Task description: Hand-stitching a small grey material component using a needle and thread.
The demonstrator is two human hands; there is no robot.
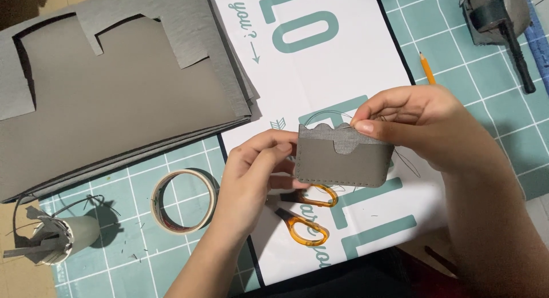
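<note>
Left hand: pinches the grey card holder's left edge.
Right hand: fingers closed on its scalloped top edge.
Beneath: orange scissors, close.

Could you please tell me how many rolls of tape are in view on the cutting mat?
1. The roll of masking tape lies flat on the green cutting mat, just left of the left hand and below the stack of grey sheets. Others may be hidden under it.

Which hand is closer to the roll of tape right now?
Left. The left hand pinches the grey card holder's left edge, just right of the roll of tape. The right hand grips the holder's top right, farther away.
</note>
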